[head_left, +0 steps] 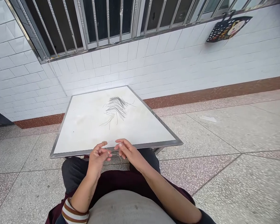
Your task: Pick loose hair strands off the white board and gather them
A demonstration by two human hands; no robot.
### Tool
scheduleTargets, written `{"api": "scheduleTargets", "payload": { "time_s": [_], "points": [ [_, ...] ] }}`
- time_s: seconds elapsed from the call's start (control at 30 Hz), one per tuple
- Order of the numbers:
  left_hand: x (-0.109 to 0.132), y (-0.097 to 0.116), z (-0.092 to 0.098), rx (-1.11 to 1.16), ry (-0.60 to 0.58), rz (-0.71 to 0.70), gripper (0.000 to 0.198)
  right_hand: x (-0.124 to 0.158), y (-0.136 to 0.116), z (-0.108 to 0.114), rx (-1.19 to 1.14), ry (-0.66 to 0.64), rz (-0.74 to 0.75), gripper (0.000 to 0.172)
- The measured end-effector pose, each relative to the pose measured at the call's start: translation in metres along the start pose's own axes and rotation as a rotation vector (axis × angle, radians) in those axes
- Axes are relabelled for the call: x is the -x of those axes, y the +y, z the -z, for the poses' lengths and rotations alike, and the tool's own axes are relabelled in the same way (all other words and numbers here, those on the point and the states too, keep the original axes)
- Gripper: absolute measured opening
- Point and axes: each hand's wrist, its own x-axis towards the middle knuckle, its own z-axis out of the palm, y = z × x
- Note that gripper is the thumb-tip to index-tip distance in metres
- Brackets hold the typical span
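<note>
My left hand (100,153) is just past the table's near edge, its thumb and fingers pinched on a thin pale strand (118,155). The strand curves out from the fingers to the right, and its loose end hangs below my right hand (126,150). The right hand sits close beside the left, thumb and index finger drawn together; whatever lies between them is too fine to make out. Farther back on the white tabletop (84,133) lies a loose bunch of thin dark strands (117,105), several of them splayed toward me.
The table has a grey metal rim (158,119) and stands near a white tiled wall (121,68). Above it is a barred window (107,21). A dark patterned bag (218,32) hangs at upper right. My knees (74,172) are at the table's near edge.
</note>
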Motion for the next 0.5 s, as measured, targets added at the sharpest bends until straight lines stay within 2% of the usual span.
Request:
{"api": "scheduleTargets", "payload": {
  "time_s": [0.1,0.17,0.37,0.5],
  "points": [
    [-0.006,0.001,0.007,0.019,0.075,-0.046,0.056,0.003,0.001,0.0,0.087,-0.122,-0.062,0.035],
    [-0.01,0.002,0.011,0.032,0.102,-0.057,0.058,0.003,0.004,-0.002,0.109,-0.159,-0.09,0.033],
    [-0.02,0.0,0.019,0.075,0.102,-0.062,0.057,-0.007,0.017,-0.013,0.085,-0.096,-0.102,0.034],
    [-0.047,-0.004,0.032,-0.012,0.107,-0.1,0.055,-0.031,0.031,-0.019,0.113,-0.08,-0.093,0.033]
  ]
}}
